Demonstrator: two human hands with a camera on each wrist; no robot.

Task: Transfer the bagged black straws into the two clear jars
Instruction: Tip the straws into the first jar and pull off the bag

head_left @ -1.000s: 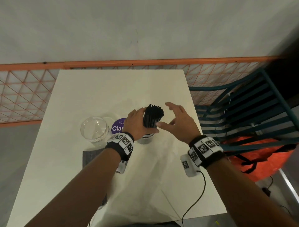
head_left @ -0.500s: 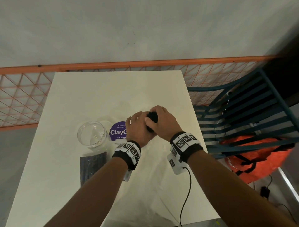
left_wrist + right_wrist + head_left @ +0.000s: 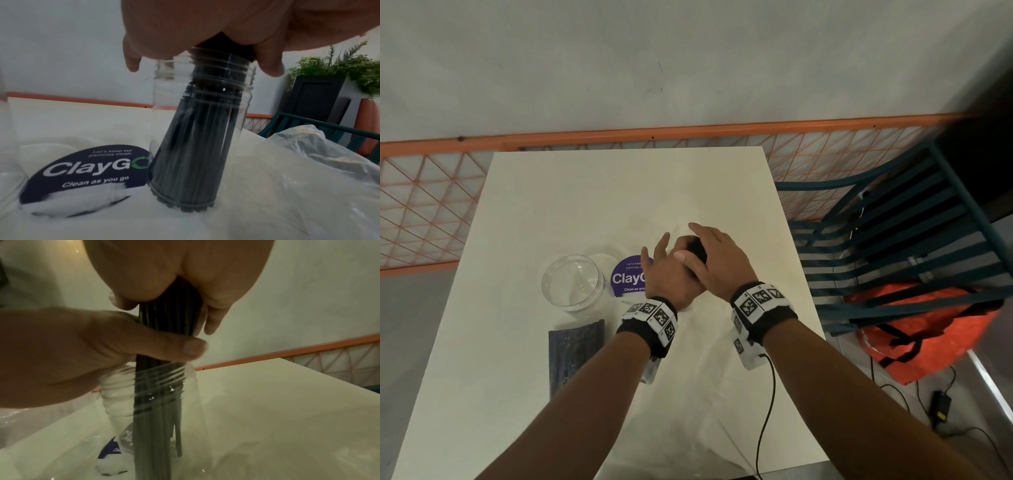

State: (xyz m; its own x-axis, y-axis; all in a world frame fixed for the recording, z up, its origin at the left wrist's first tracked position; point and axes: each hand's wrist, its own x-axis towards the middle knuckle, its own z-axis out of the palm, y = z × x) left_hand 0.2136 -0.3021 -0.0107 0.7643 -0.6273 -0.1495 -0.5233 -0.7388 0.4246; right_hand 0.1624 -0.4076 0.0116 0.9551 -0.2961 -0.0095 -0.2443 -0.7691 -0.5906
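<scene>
A bundle of black straws (image 3: 697, 247) (image 3: 195, 154) (image 3: 156, 434) stands in a clear jar (image 3: 164, 97) (image 3: 191, 402) at mid-table, its tips sticking out above the rim. My right hand (image 3: 719, 263) (image 3: 185, 264) lies palm-down on the straw tips with its fingers loose. My left hand (image 3: 671, 277) (image 3: 82, 353) holds the bundle just above the rim, its thumb (image 3: 191, 347) wrapped across the straws and its other fingers stretched out straight. A second clear jar (image 3: 573, 282) stands empty to the left. A bag of black straws (image 3: 575, 346) lies in front of it.
A round purple ClayGo sticker (image 3: 628, 277) (image 3: 92, 168) lies between the jars. A crumpled clear plastic bag (image 3: 308, 170) lies on the table to the right of the filled jar. A teal slatted chair (image 3: 893, 240) and an orange bag (image 3: 928, 325) are beyond the table's right edge.
My right hand came from beside the bundle onto the straw tips. The left hand's fingers, wrapped round the straws before, now stick out straight.
</scene>
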